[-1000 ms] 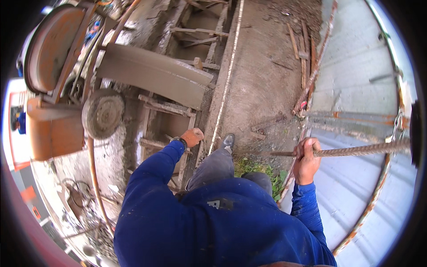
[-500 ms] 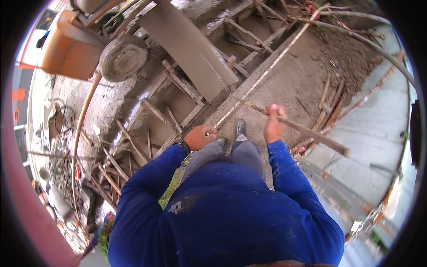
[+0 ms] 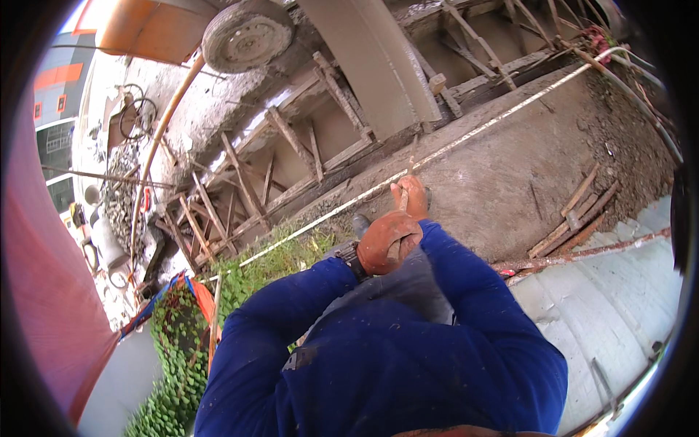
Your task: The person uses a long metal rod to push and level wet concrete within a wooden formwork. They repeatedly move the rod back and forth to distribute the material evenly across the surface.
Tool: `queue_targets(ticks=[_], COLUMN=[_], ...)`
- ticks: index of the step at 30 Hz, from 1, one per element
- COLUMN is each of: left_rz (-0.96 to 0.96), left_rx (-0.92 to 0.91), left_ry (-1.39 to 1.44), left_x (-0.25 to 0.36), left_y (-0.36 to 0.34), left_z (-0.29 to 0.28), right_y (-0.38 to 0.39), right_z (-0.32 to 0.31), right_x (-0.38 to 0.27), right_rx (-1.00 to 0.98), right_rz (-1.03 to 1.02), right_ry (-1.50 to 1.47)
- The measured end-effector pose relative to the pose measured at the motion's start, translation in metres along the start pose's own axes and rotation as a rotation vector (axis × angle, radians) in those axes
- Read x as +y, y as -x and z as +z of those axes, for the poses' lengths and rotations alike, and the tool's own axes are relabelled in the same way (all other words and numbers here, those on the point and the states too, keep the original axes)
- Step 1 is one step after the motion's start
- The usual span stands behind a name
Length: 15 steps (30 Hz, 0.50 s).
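Observation:
Both of my hands are close together in front of my body, fingers closed around a narrow wooden stick [image 3: 403,200]. My right hand [image 3: 415,195] grips it on the far side, and a thin end seems to stick out beyond the fingers toward the long pale pole [image 3: 480,130]. Nearer to me, my left hand [image 3: 384,244], with a dark watch on its wrist, is curled over the stick's near part, hiding much of it. The pale pole runs slantwise over the ground just past my hands. One boot [image 3: 361,224] shows behind the left hand.
Beyond the pole lies a trench with timber braces [image 3: 291,142], crossed by a wide grey board [image 3: 371,62]. A muddy wheel [image 3: 247,35] and an orange tub [image 3: 149,25] stand far left. Plants [image 3: 171,364] grow near left; scrap wood [image 3: 575,218] and metal sheets [image 3: 582,298] are at right.
My hands have come together; the right moved left and inward with the stick, the left moved right onto it. The stick now points toward me instead of off to the right. The view has turned.

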State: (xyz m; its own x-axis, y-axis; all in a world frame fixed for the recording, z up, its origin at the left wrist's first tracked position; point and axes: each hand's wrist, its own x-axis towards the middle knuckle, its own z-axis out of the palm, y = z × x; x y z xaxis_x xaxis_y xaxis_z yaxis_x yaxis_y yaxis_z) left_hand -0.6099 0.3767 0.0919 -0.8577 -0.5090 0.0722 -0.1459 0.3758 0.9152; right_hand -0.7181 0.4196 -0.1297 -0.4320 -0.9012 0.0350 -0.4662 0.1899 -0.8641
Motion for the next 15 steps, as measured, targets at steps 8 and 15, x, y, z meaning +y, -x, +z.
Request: queue_targets(ticks=[8, 15], left_rz=[0.039, 0.039], left_rx=[-0.052, 0.117], left_ry=[0.105, 0.149], left_x=[0.033, -0.096], left_y=[0.017, 0.07], left_z=[-0.072, -0.061], right_y=[-0.045, -0.067], right_z=[-0.009, 0.065], right_x=[-0.019, 0.044], right_rx=[-0.442, -0.744], right_rz=[-0.288, -0.243], right_ry=[0.134, 0.329])
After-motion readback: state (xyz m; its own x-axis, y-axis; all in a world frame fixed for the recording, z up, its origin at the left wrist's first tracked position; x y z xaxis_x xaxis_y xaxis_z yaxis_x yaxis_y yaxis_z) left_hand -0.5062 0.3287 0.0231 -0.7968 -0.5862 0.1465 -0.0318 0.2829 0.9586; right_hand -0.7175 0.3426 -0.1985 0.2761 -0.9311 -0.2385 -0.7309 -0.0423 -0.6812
